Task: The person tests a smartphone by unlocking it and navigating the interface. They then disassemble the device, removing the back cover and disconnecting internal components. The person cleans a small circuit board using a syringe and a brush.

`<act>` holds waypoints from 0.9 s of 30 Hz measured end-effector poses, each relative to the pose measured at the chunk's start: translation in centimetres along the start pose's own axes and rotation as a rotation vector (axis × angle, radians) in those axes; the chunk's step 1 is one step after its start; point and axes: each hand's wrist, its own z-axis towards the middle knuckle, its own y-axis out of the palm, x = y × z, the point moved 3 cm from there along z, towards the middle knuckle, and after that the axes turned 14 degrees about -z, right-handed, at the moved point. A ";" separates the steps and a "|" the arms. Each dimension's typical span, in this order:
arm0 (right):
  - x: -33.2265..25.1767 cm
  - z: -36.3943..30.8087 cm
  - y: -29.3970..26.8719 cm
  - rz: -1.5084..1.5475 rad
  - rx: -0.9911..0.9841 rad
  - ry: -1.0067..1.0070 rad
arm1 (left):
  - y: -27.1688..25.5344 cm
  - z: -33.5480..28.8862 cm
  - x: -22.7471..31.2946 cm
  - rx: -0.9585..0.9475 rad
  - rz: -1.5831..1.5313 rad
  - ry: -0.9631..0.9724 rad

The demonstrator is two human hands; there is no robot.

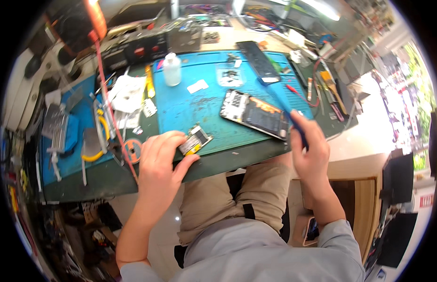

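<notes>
A small phone circuit board [199, 137] with a yellow patch lies at the front edge of the blue mat. My left hand [160, 157] grips its left end, thumb on the near side and fingers on the far side. My right hand [311, 148] is closed around a long blue tool [285, 101], smeared by motion, whose kind I cannot make out. The tool slants away to the left above the mat. Just left of that hand lies an opened phone [256, 115], its black battery and inner parts exposed.
On the blue mat [204, 70] stand a clear bottle [172, 69] and a small clear tray of parts [230, 75]. A dark phone screen [258, 61] lies at the back. Pliers [104, 134] and white tissue [127, 93] lie left; brushes [332, 87] lie right.
</notes>
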 end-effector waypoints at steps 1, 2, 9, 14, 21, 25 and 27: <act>1.8 0.5 -0.4 -0.042 0.046 0.092 | 0.0 -0.1 -0.2 -0.002 0.018 0.009; 3.2 0.7 -1.2 -0.115 0.033 0.177 | 0.1 -0.1 0.1 0.011 0.015 -0.003; 13.3 0.8 0.1 -0.372 0.112 0.227 | 0.5 -0.1 0.2 -0.007 0.012 -0.001; 14.0 3.9 0.3 -0.373 0.143 0.175 | 0.5 -0.4 0.1 -0.020 0.045 0.006; 14.5 11.0 5.9 -0.193 -0.220 0.255 | 0.7 0.0 0.6 -0.039 0.077 0.051; 14.7 13.6 9.2 -0.260 -0.428 0.301 | 0.1 0.0 0.7 -0.061 0.095 0.029; 16.0 14.2 10.1 -0.161 -0.388 0.320 | -0.1 0.0 0.7 -0.061 0.084 0.006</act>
